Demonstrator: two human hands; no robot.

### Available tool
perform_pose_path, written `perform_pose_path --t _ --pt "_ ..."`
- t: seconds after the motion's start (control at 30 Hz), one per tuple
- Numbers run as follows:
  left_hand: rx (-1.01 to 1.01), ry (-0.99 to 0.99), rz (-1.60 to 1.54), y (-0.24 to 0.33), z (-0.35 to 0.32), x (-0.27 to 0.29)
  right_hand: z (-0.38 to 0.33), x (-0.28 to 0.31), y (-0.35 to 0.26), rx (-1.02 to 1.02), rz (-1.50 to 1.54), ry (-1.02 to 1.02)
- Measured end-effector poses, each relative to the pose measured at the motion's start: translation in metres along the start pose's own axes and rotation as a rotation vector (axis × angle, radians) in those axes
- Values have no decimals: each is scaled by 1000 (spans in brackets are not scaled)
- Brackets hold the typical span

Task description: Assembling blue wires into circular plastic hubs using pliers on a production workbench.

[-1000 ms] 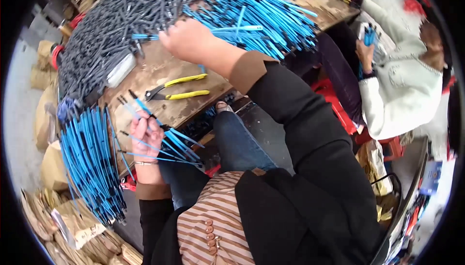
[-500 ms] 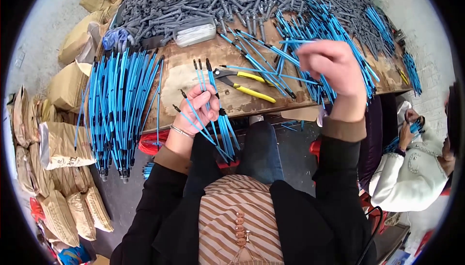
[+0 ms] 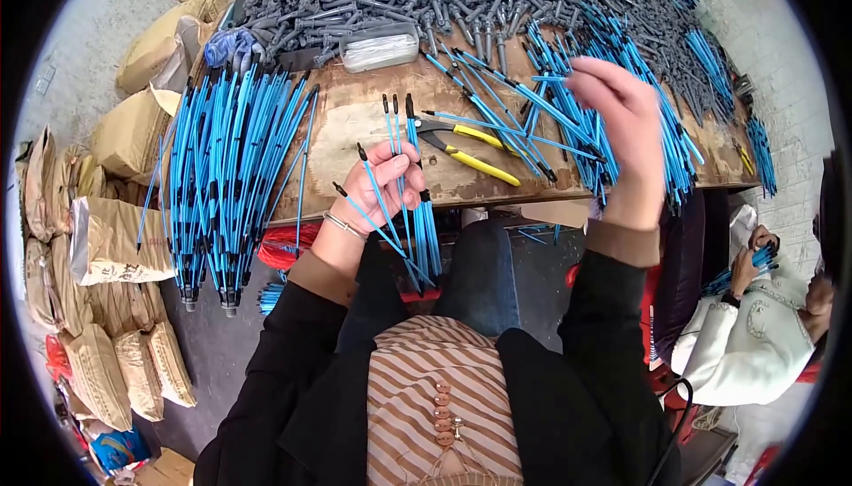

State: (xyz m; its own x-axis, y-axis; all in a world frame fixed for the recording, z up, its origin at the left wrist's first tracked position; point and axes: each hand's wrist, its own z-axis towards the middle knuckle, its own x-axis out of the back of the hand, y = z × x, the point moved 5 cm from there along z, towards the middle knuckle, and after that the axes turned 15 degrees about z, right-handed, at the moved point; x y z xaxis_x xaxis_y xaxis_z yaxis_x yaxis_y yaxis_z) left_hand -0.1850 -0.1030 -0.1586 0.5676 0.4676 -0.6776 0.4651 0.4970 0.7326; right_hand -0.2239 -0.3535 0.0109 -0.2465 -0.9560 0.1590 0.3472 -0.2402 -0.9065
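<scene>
Gripped several blue sticks (image 3: 429, 242) in the left hand (image 3: 388, 186), closed around their middles, just left of the pliers (image 3: 479, 165). Held the right hand (image 3: 628, 118) half curled over the blue pile (image 3: 672, 144) right of the pliers; could not tell of anything pinched there.

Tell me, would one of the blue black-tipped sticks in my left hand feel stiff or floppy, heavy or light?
The blue black-tipped sticks are probably fairly stiff, since they jut out straight from your left hand. Each is likely light, being slender and held several at once.
</scene>
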Motion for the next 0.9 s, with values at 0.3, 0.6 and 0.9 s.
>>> perform_pose_path --t 0.3,0.6,0.9 --pt "13 19 59 -2 8 -8 54 -35 157 95 -1092 -199" --pt "-33 -9 48 1 5 -7 75 -29 57 -25 -727 -33" --pt "-45 12 2 -1 6 -5 42 -66 45 -367 123 -276"
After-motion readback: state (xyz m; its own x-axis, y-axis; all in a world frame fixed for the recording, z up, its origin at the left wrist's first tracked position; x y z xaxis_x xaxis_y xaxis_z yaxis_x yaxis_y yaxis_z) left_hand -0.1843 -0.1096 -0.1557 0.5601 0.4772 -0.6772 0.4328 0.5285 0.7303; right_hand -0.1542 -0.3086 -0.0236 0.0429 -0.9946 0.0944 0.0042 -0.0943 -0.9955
